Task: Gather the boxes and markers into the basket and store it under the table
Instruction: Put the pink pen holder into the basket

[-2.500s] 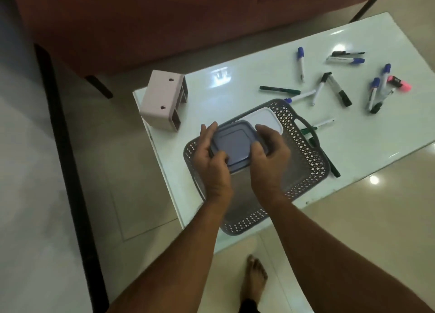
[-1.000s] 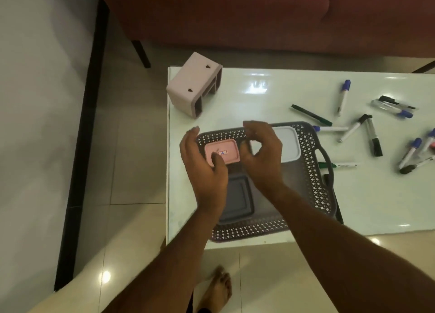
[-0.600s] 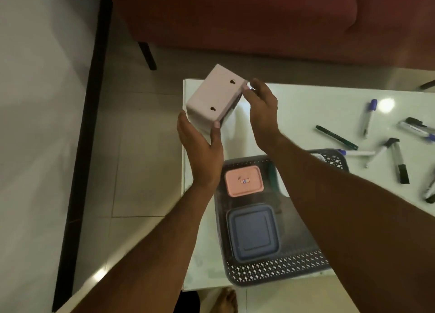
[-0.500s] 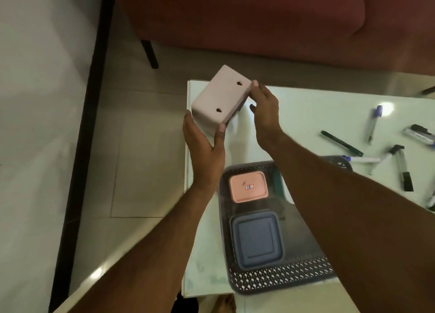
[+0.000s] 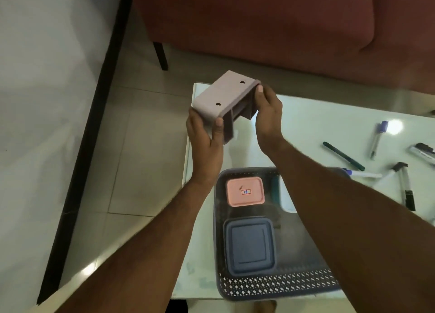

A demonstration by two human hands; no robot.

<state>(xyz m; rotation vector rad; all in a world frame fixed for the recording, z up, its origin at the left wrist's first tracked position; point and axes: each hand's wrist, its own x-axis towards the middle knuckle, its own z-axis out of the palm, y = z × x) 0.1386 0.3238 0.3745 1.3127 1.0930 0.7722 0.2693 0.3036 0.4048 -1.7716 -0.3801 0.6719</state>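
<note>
1. Forearm of the right arm covers the right half of the grey basket (image 5: 277, 286); a white box (image 5: 286, 196) in it shows only as a sliver, and the markers (image 5: 343, 156) beyond run off the frame's right edge. The compartments inside the held box are too dark to read.
2. Both hands grip the pale pink box (image 5: 222, 96), raised above the far left corner of the white surface (image 5: 313, 124). The left hand (image 5: 204, 133) cups its near end, thumb curled over the top edge; the right hand (image 5: 268, 115) pinches the far end, thumb on the rim.
3. The box's long axis runs from the left grip up and away to the right grip. Its closed face with two small holes looks up and left; its open, partitioned side faces down and right.
4. Below the grips, nearer the person, the basket sits on the surface with a pink-lidded box (image 5: 244, 191) and, nearer still, a blue-lidded box (image 5: 248, 245). Right of the grips the markers lie loose on the surface. A red sofa (image 5: 259, 18) stands beyond.
</note>
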